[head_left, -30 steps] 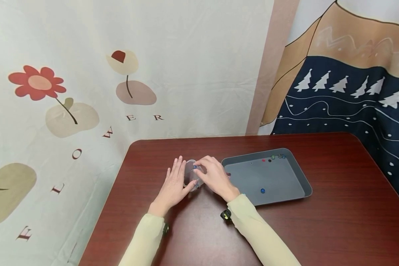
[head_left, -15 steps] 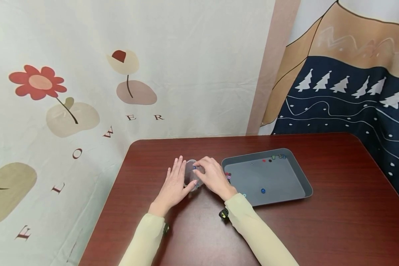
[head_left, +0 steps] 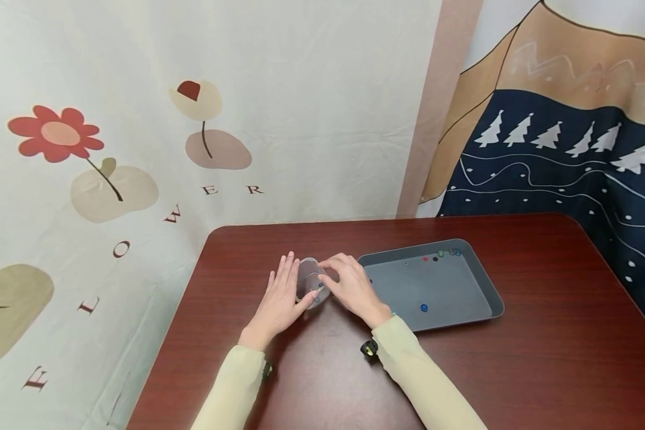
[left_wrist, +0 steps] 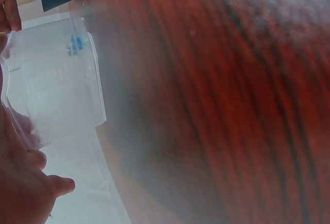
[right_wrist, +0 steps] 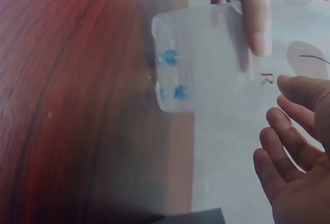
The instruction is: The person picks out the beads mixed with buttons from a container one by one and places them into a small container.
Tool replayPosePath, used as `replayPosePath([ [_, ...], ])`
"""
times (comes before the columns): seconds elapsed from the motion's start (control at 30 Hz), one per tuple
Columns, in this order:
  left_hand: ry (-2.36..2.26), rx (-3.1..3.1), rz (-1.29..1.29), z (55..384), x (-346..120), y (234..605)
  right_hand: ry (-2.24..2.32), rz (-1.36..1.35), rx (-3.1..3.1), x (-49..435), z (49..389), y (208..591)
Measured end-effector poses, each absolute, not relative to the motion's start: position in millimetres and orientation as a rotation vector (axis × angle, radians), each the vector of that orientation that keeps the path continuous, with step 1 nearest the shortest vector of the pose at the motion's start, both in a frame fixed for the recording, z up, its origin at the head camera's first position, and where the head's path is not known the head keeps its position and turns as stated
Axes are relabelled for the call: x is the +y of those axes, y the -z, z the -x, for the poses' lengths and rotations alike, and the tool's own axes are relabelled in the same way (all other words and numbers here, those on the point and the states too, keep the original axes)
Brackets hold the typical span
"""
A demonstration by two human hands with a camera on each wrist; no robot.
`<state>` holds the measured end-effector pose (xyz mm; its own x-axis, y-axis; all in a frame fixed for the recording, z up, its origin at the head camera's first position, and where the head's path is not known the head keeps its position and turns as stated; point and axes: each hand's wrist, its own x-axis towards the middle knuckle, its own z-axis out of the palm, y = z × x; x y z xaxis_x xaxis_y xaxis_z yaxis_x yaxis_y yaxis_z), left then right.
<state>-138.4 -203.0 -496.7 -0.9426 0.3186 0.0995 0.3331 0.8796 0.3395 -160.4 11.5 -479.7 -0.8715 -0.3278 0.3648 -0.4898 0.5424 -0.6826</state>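
A clear plastic container (head_left: 309,276) stands on the table between the two hands. My left hand (head_left: 278,304) rests against its left and near sides, fingers straight and thumb spread along the rim. Over the container's right edge, my right hand (head_left: 353,288) has its thumb and index finger apart with nothing between them; the right wrist view shows its fingers (right_wrist: 281,147) loosely bent. Small blue beads (right_wrist: 180,91) lie at the container's bottom, and they also show through its wall in the left wrist view.
A grey tray (head_left: 446,286) sits to the right on the dark red table (head_left: 322,382). In it are a blue bead (head_left: 424,308) near the front and several small coloured beads along the back. A printed curtain (head_left: 328,119) hangs behind the table.
The blue bead that was pinched between my right thumb and index finger has left them and shows lower in the container. My right hand has shifted slightly right; my left hand stays put.
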Motion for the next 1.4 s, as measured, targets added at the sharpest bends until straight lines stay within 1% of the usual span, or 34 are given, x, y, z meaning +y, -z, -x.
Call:
replayPosePath([
  [0.27, 0.541, -2.952, 0.534, 138, -203, 497, -1.246, -0.677, -2.487, 37, 144, 468],
  [0.6, 0.556, -2.985, 0.518, 139, -203, 498, -1.155, -0.751, -2.471, 73, 118, 455],
  [0.83, 0.564, -2.978, 0.516, 140, -204, 498, -1.097, -0.741, -2.489, 106, 108, 448],
  [1.17, 0.596, -2.954, 0.531, 141, -204, 496, -1.024, -0.615, -2.547, 163, 105, 462],
  [1.4, 0.594, -2.953, 0.524, 143, -205, 496, -0.975, -0.571, -2.609, 190, 105, 469],
])
